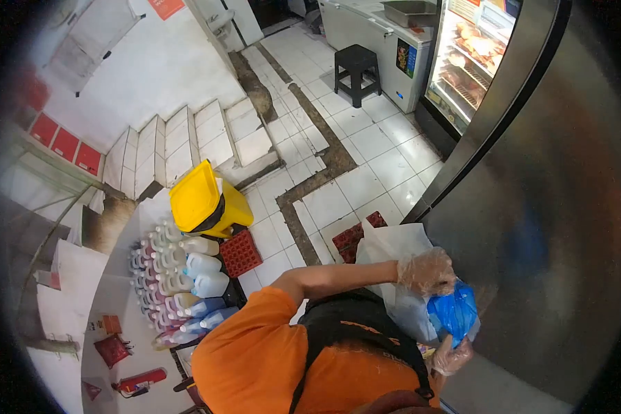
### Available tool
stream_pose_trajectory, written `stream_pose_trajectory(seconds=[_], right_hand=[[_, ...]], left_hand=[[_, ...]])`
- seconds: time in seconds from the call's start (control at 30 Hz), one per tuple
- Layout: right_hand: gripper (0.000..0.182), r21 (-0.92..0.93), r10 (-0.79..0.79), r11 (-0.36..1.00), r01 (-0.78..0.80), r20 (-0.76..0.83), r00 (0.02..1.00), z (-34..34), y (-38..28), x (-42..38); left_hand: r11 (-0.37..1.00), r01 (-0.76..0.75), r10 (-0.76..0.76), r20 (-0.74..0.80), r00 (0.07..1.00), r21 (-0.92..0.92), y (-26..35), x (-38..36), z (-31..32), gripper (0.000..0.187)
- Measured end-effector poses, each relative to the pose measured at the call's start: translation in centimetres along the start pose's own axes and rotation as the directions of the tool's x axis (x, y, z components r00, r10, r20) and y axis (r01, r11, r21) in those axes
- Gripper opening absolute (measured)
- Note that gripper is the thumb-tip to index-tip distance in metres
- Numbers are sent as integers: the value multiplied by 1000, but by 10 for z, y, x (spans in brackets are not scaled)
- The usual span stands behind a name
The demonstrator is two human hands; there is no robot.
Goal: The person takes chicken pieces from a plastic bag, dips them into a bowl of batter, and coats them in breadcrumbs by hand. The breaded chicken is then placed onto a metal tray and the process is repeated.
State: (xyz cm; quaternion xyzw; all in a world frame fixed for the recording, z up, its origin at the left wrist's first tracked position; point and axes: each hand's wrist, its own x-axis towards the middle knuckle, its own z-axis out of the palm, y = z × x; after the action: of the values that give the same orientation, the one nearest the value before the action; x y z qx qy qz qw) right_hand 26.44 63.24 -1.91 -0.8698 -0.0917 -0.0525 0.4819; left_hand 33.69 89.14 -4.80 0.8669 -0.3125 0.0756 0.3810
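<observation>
A crumpled blue plastic bag (454,310) is between my two hands, close to the steel door on the right. My left hand (426,270), in a clear plastic glove, is closed on its upper edge. Below it, my right hand (452,357), also in a clear glove, grips the lower edge of the same bag. What the bag holds, if anything, cannot be made out. Behind the hands hangs a large whitish translucent sack (393,248), partly hidden by my left arm.
A large steel door (545,241) fills the right side. Red crates (241,253) lie on the tiled floor beside a yellow bin (210,203) and many plastic jugs (203,276). Further off stand a black stool (357,72), a chest freezer (372,38), a lit display fridge (469,62) and tiled steps (214,138).
</observation>
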Motion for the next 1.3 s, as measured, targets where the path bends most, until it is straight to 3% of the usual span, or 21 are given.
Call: stream_pose_trajectory(seconds=[0.1, 0.17, 0.2, 0.27, 0.4, 0.47, 0.5, 0.57, 0.6, 0.67, 0.7, 0.77, 0.83, 0.87, 0.9, 0.93, 0.97, 1.1, 1.17, 1.23, 1.3], right_hand=[[22, 33, 68, 997, -64, -134, 989, -1, -1, -4], [25, 57, 65, 997, -56, -185, 981, -3, 0, -7], [28, 81, 135, 989, -123, -165, 977, -4, -2, -7], [33, 126, 269, 959, -254, -124, 955, -5, -5, -8], [35, 118, 143, 985, -123, -176, 974, -3, 21, -3], [35, 6, 126, 992, -128, -230, 965, -1, 23, 11], [35, 6, 107, 994, -109, -225, 968, 0, 23, 19], [31, 116, -203, 967, 226, -182, 962, -5, 7, 21], [31, 119, -195, 968, 219, -184, 963, -5, -3, 22], [25, -40, -366, 926, 376, -346, 864, -7, -33, 34], [25, 25, -344, 918, 396, -445, 827, -9, -38, 36], [24, -107, -415, 893, 437, -571, 709, -13, -59, 51], [20, -429, -635, 767, 476, -612, 472, -14, -65, 63], [20, -431, -641, 762, 484, -613, 463, -14, -67, 64], [23, -244, -518, 838, 488, -636, 571, -11, -68, 65], [26, -49, -391, 885, 464, -621, 679, -10, -69, 66], [26, -48, -397, 880, 472, -619, 677, -3, -94, 62], [29, -105, -608, 791, 603, -252, 753, 11, -168, 47], [33, 129, -714, 684, 718, -80, 695, 11, -186, 45], [30, 164, -714, 671, 723, -124, 690, -1, -189, 41], [32, 225, -681, 661, 716, -220, 698, -6, -174, 34]], left_hand=[[980, -92, 133, -232, 963, 179, -30, -20, 20, 21], [990, 21, -40, 145, 989, 136, -31, -32, 14, 21], [990, 30, -51, 146, 988, 138, -41, -41, 27, 21], [894, 144, -139, 43, 989, -423, -66, -62, 66, 22], [998, 56, -54, -73, 996, 26, -69, -75, 91, 24], [886, 398, -352, 215, 911, -236, -77, -58, 100, 21], [889, 394, -354, 196, 914, -232, -85, -60, 99, 21], [999, 38, -41, -113, 993, -31, -62, -67, 72, 50], [999, 40, -43, -106, 993, -31, -55, -59, 56, 50], [850, 77, -187, -162, 969, -521, -38, -30, 20, 50], [855, 66, -172, -161, 972, -514, -16, -18, -7, 50], [346, -35, -232, -121, 965, -938, 30, -16, -52, 60], [435, -118, -181, -215, 960, -893, 39, -23, -45, 64], [510, -191, -133, -296, 946, -839, 45, -26, -46, 67], [518, -201, -123, -305, 944, -831, 48, -32, -53, 67], [499, -13, -178, -118, 977, -867, 58, -40, -65, 65], [467, 179, -233, 74, 970, -866, 64, -46, -71, 63], [224, 41, -371, -47, 927, -974, 67, -66, -46, 48], [-459, -239, -338, -81, 938, -856, 90, -73, -38, 33], [-250, -165, -301, -86, 950, -954, 70, -90, -21, 38], [213, -59, -266, -116, 957, -975, 23, -108, 12, 43]])
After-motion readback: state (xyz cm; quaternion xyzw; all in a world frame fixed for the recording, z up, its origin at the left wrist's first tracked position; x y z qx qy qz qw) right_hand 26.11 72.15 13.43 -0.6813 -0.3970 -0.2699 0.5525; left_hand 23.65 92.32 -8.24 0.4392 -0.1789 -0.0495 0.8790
